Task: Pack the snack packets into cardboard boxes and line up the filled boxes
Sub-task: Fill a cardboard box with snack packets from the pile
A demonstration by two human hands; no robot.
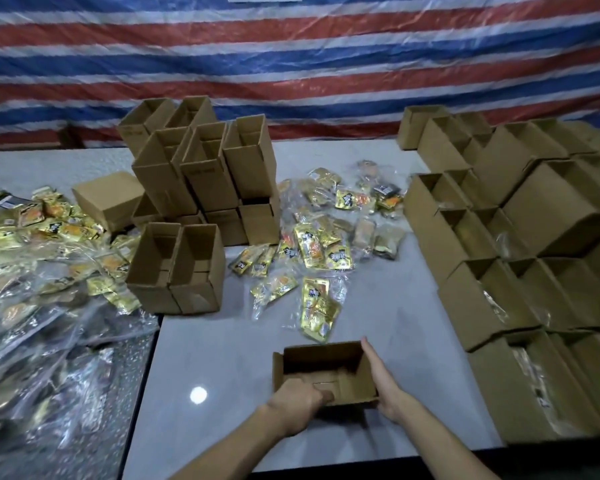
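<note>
While the open cardboard box [321,356] sits mouth-up close to the front edge of the table [222,375], the left hand [297,398] curls its fingers over the near rim and grips it. The right hand [383,379] lies flat, fingers straight, against the right wall. Together they seem to brace the box square so it will not slide when filled. The box looks empty inside. Just beyond its far rim lies the nearest packet [317,313], with a bare strip of tabletop on either side, so a short forward reach looks unobstructed. Farther on, the loose packets [326,244] are scattered across the middle. To the left stand two empty boxes [177,268] side by side, near the seam where the table meets a second surface heaped with bagged packets [32,254]. On the right, rows of boxes [499,282], some showing wrappers inside, crowd that edge, leaving little room there. A stack of empties [201,168] rises at the back before the striped tarp [291,64].
</note>
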